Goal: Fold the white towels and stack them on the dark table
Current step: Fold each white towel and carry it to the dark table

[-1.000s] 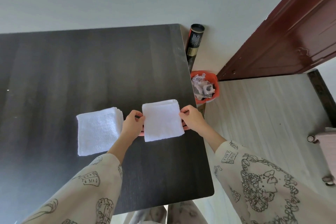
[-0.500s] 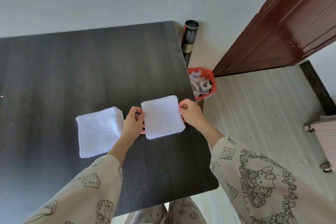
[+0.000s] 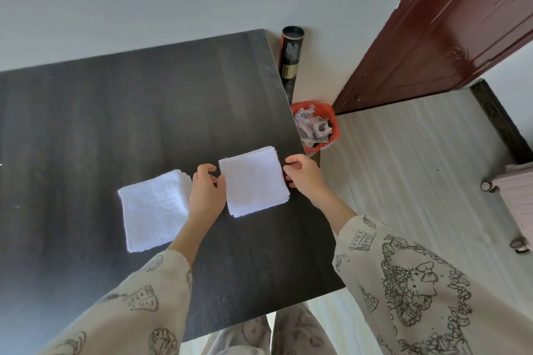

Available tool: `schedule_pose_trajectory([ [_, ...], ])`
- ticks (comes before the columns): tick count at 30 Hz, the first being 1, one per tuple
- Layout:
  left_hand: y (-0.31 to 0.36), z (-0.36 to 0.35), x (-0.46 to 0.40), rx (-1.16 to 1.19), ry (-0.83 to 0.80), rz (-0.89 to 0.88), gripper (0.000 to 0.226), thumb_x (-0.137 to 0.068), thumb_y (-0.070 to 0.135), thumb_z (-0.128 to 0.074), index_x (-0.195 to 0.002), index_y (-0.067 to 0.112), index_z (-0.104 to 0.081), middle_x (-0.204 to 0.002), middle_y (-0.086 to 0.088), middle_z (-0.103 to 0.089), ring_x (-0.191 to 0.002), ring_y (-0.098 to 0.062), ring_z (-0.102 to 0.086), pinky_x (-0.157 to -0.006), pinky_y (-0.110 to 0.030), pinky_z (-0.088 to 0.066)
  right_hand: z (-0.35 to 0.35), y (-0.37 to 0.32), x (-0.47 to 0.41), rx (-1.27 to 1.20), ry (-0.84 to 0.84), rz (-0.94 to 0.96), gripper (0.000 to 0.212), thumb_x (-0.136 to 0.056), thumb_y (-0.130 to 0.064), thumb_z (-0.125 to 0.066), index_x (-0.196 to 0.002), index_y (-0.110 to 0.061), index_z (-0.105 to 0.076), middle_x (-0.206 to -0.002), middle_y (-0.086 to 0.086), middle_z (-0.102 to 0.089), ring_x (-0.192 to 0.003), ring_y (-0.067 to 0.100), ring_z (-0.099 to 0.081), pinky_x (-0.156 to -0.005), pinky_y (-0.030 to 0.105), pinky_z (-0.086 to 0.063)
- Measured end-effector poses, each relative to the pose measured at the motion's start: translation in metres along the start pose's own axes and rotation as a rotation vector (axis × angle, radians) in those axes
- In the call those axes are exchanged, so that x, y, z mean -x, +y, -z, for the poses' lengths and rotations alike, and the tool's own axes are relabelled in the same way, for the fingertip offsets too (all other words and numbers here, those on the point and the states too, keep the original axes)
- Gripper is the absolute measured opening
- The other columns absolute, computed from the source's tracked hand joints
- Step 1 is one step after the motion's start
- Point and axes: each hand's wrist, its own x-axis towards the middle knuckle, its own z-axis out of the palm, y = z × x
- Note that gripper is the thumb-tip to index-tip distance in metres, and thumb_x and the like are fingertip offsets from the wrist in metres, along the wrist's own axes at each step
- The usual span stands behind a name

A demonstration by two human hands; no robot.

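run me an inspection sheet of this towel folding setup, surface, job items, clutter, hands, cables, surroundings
Surface: dark table, wood grain.
Job's things: folded towel stack near the right edge; second folded towel stack left of it, apart.
Clutter: nothing seen on the table.
Hands: left hand and right hand flank the right stack, fingers loosely curled, no grip visible.
Cables: nothing seen.
Surroundings: orange bin with scraps, black tube, red-brown door, pale floor.

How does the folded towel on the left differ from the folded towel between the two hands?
The left towel looks larger and lies alone; the right towel looks smaller, between the left hand and right hand. The right towel lies nearer the table's right edge. Both are white, folded and roughly square.
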Motion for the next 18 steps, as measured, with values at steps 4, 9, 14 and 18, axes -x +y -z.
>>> schedule_pose_trajectory([
  [4, 0.027, -0.001, 0.025, -0.023, 0.078, -0.244, 0.030, -0.094, 0.017, -0.047, -0.123, 0.009, -0.045, -0.121, -0.011, -0.049, -0.103, -0.023, -0.053, -0.083, -0.032, -0.045, 0.033, 0.012, 0.028, -0.111, 0.042, -0.047, 0.027, -0.095, -0.017, -0.048, -0.121, -0.011, -0.051, -0.109, 0.007, -0.058, -0.094, 0.019, -0.059, -0.087, 0.034, -0.053],
  [9, 0.093, -0.043, 0.069, -0.023, -0.124, -0.431, 0.028, -0.095, 0.020, -0.045, -0.123, 0.014, -0.047, -0.114, -0.004, -0.054, -0.096, -0.014, -0.052, -0.081, -0.024, -0.040, 0.106, 0.055, 0.079, -0.257, 0.170, -0.070, 0.025, -0.095, -0.017, -0.048, -0.118, -0.009, -0.053, -0.095, 0.004, -0.058, -0.077, 0.013, -0.057, -0.068, 0.025, -0.050],
  [14, 0.166, -0.135, 0.151, -0.157, -0.461, -0.676, 0.029, -0.096, 0.019, -0.044, -0.124, 0.013, -0.048, -0.106, -0.002, -0.058, -0.092, -0.018, -0.057, -0.076, -0.026, -0.041, 0.205, 0.141, 0.163, -0.438, 0.377, -0.099, 0.023, -0.093, -0.016, -0.053, -0.115, -0.009, -0.056, -0.100, 0.008, -0.061, -0.087, 0.021, -0.060, -0.077, 0.034, -0.052],
  [18, 0.212, -0.233, 0.255, -0.223, -0.630, -0.849, 0.030, -0.095, 0.010, -0.045, -0.123, 0.003, -0.050, -0.107, -0.009, -0.058, -0.092, -0.023, -0.057, -0.073, -0.013, -0.033, 0.279, 0.243, 0.256, -0.587, 0.553, -0.154, 0.018, -0.093, -0.009, -0.052, -0.110, -0.006, -0.056, -0.091, 0.007, -0.061, -0.070, 0.016, -0.057, -0.058, 0.019, -0.045],
])
